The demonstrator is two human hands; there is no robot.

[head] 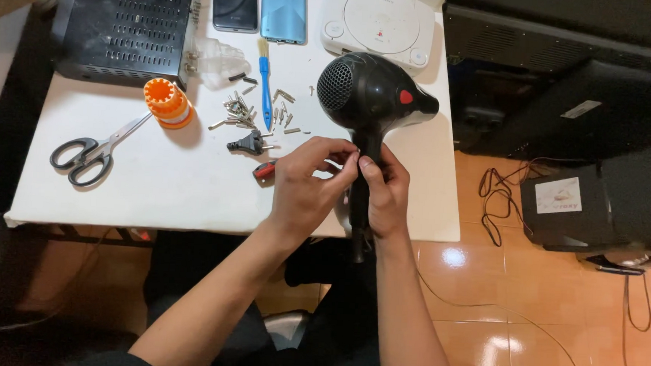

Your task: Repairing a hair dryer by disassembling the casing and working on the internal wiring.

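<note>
A black hair dryer (370,93) with a red switch lies on the white table (171,187), its handle pointing toward me. My right hand (386,193) is wrapped around the handle. My left hand (307,182) pinches at the top of the handle with its fingertips, touching the right thumb. A red-handled tool (264,169) peeks out from under my left hand. A black plug (247,142) lies just left of that hand.
Scissors (85,154), an orange bit holder (166,103), scattered screws (252,108) and a blue brush (265,85) lie to the left. A black perforated box (120,28), two phones and a white disc console (380,21) line the far edge. Black equipment and cables sit on the tiled floor at right.
</note>
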